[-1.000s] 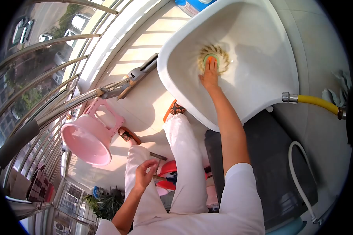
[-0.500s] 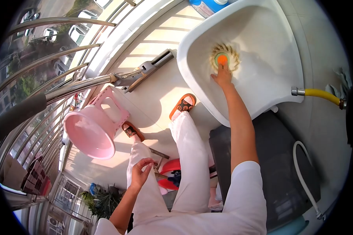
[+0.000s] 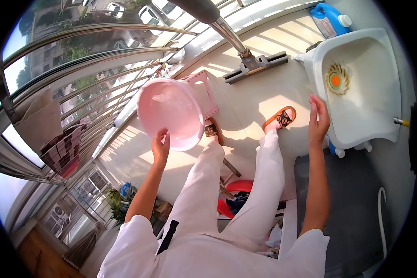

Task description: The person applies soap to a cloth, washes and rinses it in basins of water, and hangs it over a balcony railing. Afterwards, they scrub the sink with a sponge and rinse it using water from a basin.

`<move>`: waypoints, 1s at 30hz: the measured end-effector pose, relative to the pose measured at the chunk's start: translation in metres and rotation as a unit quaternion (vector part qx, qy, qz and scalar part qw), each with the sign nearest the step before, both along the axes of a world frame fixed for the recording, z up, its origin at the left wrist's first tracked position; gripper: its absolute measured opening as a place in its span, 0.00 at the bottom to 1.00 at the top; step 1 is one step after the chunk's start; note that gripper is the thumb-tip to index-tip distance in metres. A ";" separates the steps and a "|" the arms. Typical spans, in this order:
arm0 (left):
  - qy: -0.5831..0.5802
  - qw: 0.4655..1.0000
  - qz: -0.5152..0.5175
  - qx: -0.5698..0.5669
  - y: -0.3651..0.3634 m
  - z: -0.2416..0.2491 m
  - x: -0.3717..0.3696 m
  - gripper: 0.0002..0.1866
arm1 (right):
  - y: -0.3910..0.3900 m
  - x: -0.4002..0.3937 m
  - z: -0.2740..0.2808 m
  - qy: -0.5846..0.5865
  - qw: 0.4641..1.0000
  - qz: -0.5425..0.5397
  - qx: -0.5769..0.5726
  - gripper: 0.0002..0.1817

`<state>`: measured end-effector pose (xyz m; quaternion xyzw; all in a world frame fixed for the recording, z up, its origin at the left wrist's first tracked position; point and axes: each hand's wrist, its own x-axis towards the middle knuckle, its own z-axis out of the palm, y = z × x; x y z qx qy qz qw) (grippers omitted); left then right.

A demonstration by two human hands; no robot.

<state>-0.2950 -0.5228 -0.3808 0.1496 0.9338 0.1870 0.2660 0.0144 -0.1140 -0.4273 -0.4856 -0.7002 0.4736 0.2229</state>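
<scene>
My left hand (image 3: 160, 147) reaches to the near rim of a pink basin (image 3: 146, 121), its loosely bent fingers overlapping the basin's inside in this view. Liquid glints in the basin, which rests at a pink plastic stool (image 3: 210, 99). My right hand (image 3: 319, 121) is raised beside the left edge of the white sink (image 3: 370, 118), fingers stretched and holding nothing. An orange plug (image 3: 335, 80) with a green ring sits over the sink's drain, and brownish marks fan out around it.
A floor mop (image 3: 256, 65) stands by the railing (image 3: 102, 28). A blue bottle (image 3: 331, 21) is behind the sink. Near my right arm is a dark grey lidded appliance (image 3: 352, 208) with a white hose. A red tub (image 3: 238, 186) with dark cloth lies behind my legs.
My right hand has left the orange plug and come out of the sink. My left hand has moved forward to the basin. The view has turned toward the railing.
</scene>
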 end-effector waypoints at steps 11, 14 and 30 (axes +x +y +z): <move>-0.120 0.965 0.167 -0.163 -0.173 -0.119 -0.197 0.38 | -0.278 -0.238 -0.098 -0.060 0.987 0.127 -0.083 0.19; -0.213 0.939 0.259 -0.073 -0.187 -0.133 -0.206 0.31 | -0.284 -0.250 -0.104 -0.078 0.991 0.070 -0.086 0.17; -0.261 0.961 0.088 0.027 -0.106 -0.013 -0.124 0.11 | -0.243 -0.133 -0.031 -0.096 0.989 -0.105 -0.045 0.13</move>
